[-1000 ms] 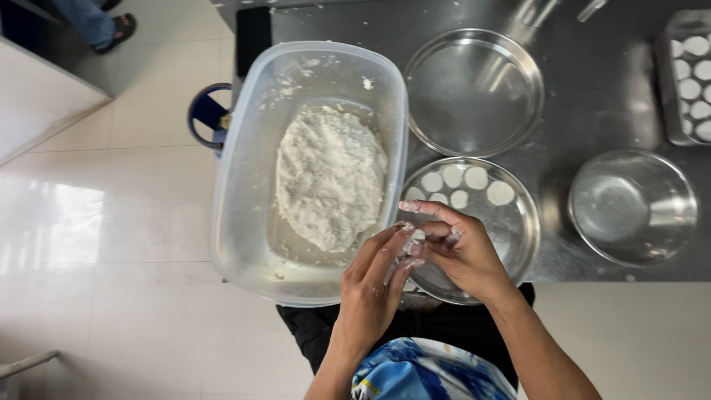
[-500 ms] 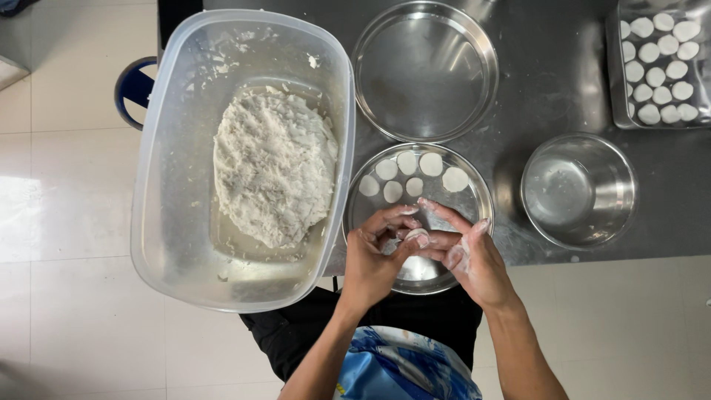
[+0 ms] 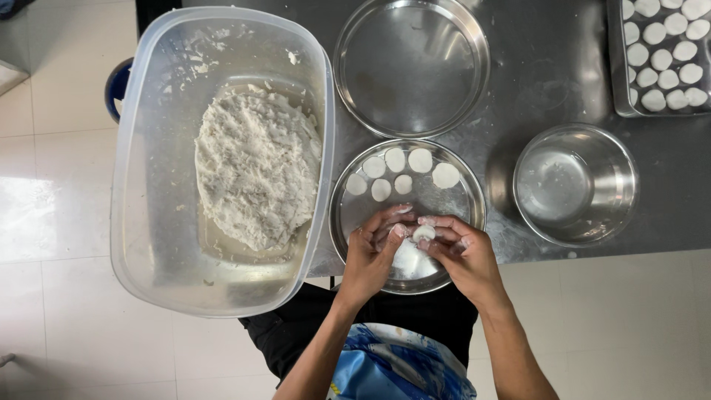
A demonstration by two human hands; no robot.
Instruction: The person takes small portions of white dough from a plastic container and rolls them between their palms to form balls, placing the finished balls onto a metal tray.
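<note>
both hands, left hand [image 3: 370,252] and right hand [image 3: 463,255], pinch one dough ball [image 3: 424,233] between fingertips over the near plate [image 3: 466,222]. best to press evenly, keep it round, set it just beside the discs [image 3: 404,170], not touching.

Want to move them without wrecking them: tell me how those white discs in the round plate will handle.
The white discs look soft, so pinching would probably dent them. Residue on the left hand suggests they are sticky. Lying flat, they seem unlikely to roll.
</note>
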